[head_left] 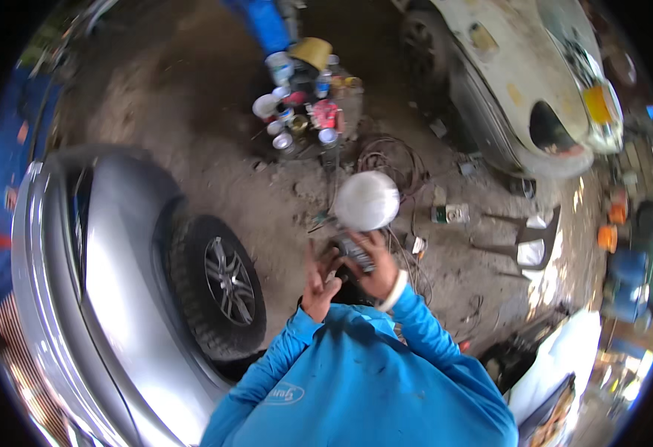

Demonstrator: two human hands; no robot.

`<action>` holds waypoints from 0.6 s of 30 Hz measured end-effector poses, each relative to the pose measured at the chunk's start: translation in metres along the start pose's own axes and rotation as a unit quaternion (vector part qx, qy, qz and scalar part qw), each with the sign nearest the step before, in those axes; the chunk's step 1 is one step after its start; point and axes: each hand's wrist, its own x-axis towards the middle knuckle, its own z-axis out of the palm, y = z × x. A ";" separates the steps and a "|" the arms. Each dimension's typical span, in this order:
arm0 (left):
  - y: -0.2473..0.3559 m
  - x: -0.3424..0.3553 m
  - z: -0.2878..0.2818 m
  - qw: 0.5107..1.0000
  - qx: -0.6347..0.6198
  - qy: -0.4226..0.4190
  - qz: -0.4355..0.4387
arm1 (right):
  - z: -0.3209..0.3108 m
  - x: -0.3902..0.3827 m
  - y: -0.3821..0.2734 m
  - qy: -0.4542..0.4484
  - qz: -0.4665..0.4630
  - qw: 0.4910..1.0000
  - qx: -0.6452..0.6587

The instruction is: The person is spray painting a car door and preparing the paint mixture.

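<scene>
In front of my chest is a dark-bodied tool (356, 252) with a round white head (367, 201), perhaps a polisher with a soft pad. Motion blur hides its exact kind. My right hand (375, 268), with a white band at the wrist, is closed around the dark body. My left hand (317, 284) is just beside it on the left, its forefinger stretched out and its thumb apart. Whether the left fingertips touch the tool is hard to make out.
At left stands a silver car (121, 246) with a large black tyre (192, 261). Paint cans and jars crowd a low stand (350, 112) ahead. A cable coil (416, 167), a rectangular tin (450, 214) and an overturned chair (528, 246) lie on the dirt floor. A pale car (505, 74) occupies the far right.
</scene>
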 end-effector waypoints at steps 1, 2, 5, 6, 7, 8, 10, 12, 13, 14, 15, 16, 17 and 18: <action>0.006 0.019 -0.002 0.997 -0.002 0.018 0.072 | 0.027 0.011 0.016 -0.019 0.008 0.998 0.052; 0.008 0.036 -0.008 0.999 -0.002 0.002 0.045 | 0.049 0.016 0.027 -0.035 0.022 0.994 0.101; 0.018 0.077 -0.031 0.987 0.112 0.110 0.028 | 0.070 0.042 0.031 -0.091 0.053 0.993 0.060; 0.019 0.092 -0.033 0.980 0.162 0.111 -0.009 | 0.075 0.046 0.038 -0.103 0.087 0.989 0.061; 0.009 0.106 -0.043 0.981 0.157 0.116 -0.003 | 0.085 0.050 0.049 -0.054 0.054 0.996 0.047; 0.002 0.117 -0.057 0.982 0.160 0.103 -0.018 | 0.092 0.052 0.052 -0.080 0.130 0.988 0.020; -0.021 0.142 -0.091 0.973 0.161 0.130 -0.100 | 0.102 0.057 0.067 -0.068 0.107 0.991 0.048; -0.051 0.167 -0.114 0.977 0.114 0.119 -0.133 | 0.112 0.058 0.087 -0.040 0.119 0.989 0.077; -0.050 0.180 -0.101 0.976 0.115 0.137 -0.127 | 0.108 0.053 0.093 -0.025 0.136 0.985 0.103; -0.054 0.197 -0.091 0.975 0.116 0.151 -0.116 | 0.101 0.052 0.101 -0.007 0.148 0.981 0.127; -0.068 0.210 -0.096 0.975 0.117 0.145 -0.123 | 0.096 0.049 0.110 0.034 0.169 0.979 0.108; -0.085 0.220 -0.111 0.978 0.153 0.104 -0.094 | 0.093 0.045 0.117 0.071 0.188 0.975 0.092; -0.096 0.228 -0.110 0.978 0.187 0.058 -0.067 | 0.084 0.039 0.125 0.116 0.209 0.963 0.125; -0.108 0.233 -0.107 0.978 0.188 0.054 -0.073 | 0.076 0.031 0.131 0.168 0.254 0.946 0.111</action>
